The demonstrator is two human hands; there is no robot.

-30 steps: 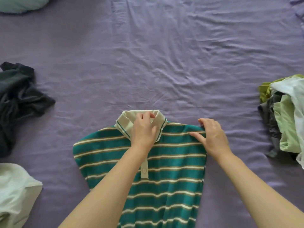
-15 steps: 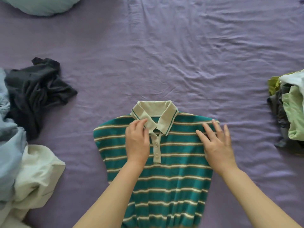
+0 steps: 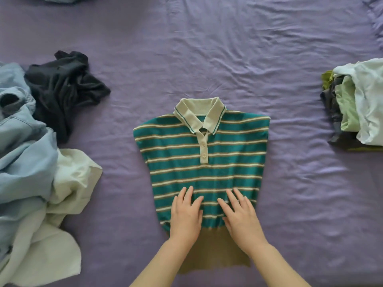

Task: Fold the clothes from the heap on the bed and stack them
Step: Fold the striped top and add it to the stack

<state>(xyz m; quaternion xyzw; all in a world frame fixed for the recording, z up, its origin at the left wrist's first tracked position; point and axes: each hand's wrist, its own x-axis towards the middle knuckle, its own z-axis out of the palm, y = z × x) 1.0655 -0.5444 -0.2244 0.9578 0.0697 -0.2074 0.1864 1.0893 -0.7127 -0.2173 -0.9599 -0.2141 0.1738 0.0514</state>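
- Nothing readable anywhere, honestly: no text, labels, brand marks, numbers or signs.
- The striped polo shirt (image 3: pixel 199 162) under the fingers has plain stripes and blank buttons, no logo or tag showing.
- The clothes off to either side of the fingers and the bed sheet (image 3: pixel 207 59) beyond them carry no print either.

head cam: on my head | faces forward and down | near, over my hands (image 3: pixel 215 212) | bed (image 3: pixel 207 59) fills view
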